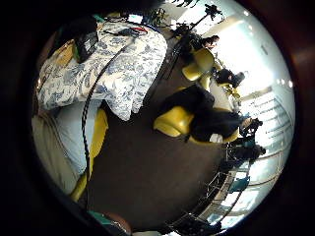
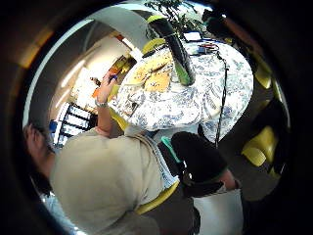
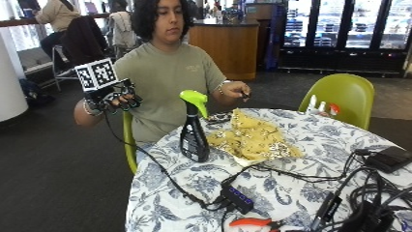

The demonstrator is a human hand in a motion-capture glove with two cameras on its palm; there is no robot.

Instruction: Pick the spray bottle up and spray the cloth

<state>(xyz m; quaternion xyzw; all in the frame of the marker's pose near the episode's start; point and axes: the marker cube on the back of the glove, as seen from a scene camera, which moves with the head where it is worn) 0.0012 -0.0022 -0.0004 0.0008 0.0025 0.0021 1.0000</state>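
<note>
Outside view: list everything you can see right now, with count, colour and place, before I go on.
spray bottle: one, black with green trigger head, upright on the table's near side, untouched
cloth: one, yellow patterned, crumpled on the table beside the bottle
tablecloth: one, white with blue floral print, covering the round table
cables and black boxes: several, black, at the table's front and far edge
chair: one, green, behind the table
bare hand: raised above the table behind the cloth
gloved right hand: black glove, raised off to the side of the table, holding nothing
</note>
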